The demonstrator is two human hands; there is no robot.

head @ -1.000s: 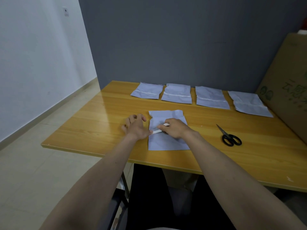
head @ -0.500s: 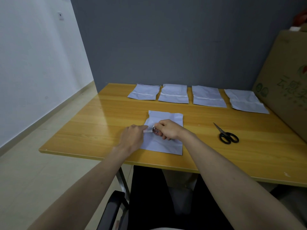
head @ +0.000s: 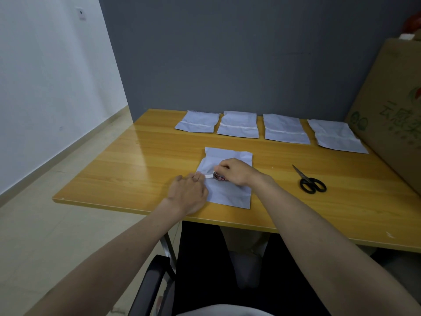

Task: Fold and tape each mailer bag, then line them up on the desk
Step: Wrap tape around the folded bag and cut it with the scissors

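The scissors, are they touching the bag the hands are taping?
Apart. The head view shows the scissors lying to the right of the bag, with bare desk plainly visible between them.

- A dark grey wall stands behind the wooden desk.
- A white wall runs along the left, above a pale tiled floor.
- A large cardboard box leans at the right.
- A black chair sits below.
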